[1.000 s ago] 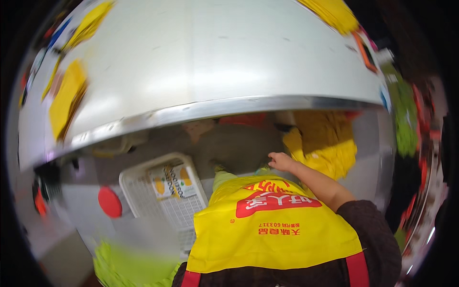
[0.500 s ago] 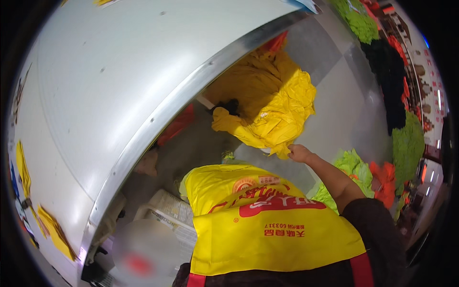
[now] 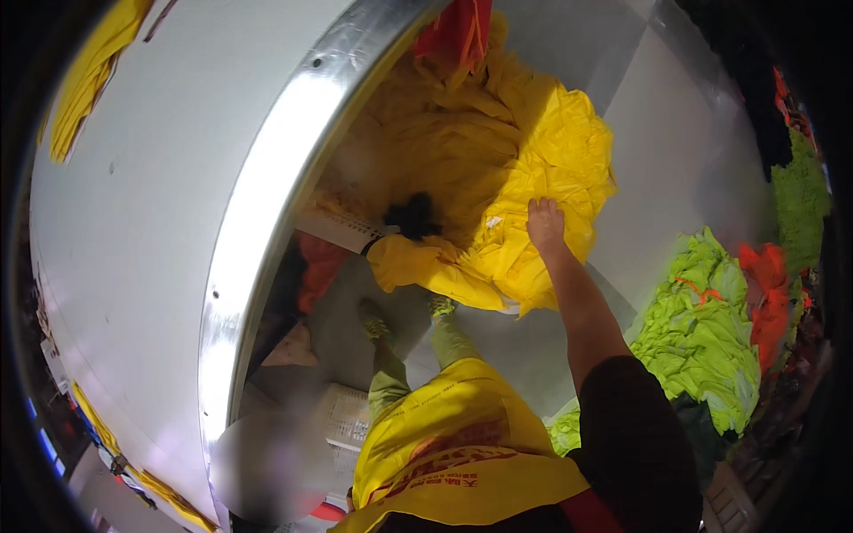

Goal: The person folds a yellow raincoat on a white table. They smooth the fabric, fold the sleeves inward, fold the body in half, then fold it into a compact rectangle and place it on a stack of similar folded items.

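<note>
A large heap of yellow fabric pieces point(image 3: 498, 186) lies low beside the table, partly in its shadow. My right hand point(image 3: 546, 222) reaches down onto the lit side of the heap, fingers bent into the cloth and closed on it. How much fabric they hold is hidden. A small black item point(image 3: 413, 216) lies among the folds to the left of my hand. My left hand is out of view.
The white table point(image 3: 178, 204) with a metal edge point(image 3: 244, 240) fills the left. Red cloth point(image 3: 458, 35) hangs over the heap's far end. A lime-green fabric pile point(image 3: 697, 329) and orange cloth point(image 3: 762, 293) lie right. A white plastic basket point(image 3: 348, 413) stands near my legs.
My right hand has moved from the near edge of the yellow heap, where it pinched a corner, farther onto it. My view has come closer, and my legs and shoes now show.
</note>
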The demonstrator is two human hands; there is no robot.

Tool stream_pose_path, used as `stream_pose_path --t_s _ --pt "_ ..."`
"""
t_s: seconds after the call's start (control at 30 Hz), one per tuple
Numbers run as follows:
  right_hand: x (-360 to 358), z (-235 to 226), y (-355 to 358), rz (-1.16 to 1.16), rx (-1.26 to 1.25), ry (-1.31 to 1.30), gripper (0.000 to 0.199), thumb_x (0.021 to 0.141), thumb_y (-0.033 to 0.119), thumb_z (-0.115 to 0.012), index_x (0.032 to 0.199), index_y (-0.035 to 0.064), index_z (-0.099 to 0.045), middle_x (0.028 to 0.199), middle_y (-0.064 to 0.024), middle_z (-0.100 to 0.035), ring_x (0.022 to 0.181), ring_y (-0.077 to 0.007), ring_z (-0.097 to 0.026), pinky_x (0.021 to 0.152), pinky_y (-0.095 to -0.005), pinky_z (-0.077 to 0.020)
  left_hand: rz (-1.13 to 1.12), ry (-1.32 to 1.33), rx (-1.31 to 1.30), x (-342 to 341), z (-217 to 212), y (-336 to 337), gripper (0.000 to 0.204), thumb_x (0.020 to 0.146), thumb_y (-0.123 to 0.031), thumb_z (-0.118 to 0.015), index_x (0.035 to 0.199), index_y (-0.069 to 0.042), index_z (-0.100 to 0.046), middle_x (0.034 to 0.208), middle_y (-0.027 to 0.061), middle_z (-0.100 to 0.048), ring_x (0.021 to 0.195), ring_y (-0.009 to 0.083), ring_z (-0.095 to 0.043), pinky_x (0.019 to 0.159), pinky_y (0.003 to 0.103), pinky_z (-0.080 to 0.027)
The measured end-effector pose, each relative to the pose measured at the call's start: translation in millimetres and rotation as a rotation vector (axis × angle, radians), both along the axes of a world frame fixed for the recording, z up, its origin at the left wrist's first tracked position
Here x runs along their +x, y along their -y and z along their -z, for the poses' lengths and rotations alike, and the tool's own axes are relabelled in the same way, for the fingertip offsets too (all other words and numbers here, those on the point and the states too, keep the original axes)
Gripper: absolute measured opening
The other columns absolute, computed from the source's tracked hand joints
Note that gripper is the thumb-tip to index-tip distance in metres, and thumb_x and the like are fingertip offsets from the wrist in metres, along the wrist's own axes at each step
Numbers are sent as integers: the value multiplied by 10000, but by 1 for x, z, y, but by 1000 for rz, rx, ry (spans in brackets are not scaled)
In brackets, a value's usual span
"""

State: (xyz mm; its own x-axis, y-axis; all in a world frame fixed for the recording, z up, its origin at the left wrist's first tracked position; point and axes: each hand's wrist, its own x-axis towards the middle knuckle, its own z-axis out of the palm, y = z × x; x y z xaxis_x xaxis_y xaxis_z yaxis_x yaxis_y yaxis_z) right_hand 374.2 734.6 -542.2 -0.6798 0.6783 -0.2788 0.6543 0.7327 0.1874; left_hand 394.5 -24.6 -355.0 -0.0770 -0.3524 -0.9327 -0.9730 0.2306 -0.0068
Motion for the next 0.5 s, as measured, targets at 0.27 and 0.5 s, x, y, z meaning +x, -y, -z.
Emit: stream_pose_path --t_s 0.27,0.5 --pt "-12 36 -32 425 -688 -540 221 805 12 -462 966 20 -614 984 -131 -596 808 -274 -585 694 -395 -485 -243 -157 49 -42 20 19 180 814 -200 -487 834 -56 -593 837 98 -578 817 199 -550 707 363 -471" --pt "-29 -205 21 900 -1326 -1329 267 850 37 -406 1091 -23 -506 901 -104 -582 655 -155 -579 565 -251 -490 737 -531 406 -117 23 -163 281 771 43 -475 1033 -6 -563 905 81 -604 859 172 -584 783 279 -453"
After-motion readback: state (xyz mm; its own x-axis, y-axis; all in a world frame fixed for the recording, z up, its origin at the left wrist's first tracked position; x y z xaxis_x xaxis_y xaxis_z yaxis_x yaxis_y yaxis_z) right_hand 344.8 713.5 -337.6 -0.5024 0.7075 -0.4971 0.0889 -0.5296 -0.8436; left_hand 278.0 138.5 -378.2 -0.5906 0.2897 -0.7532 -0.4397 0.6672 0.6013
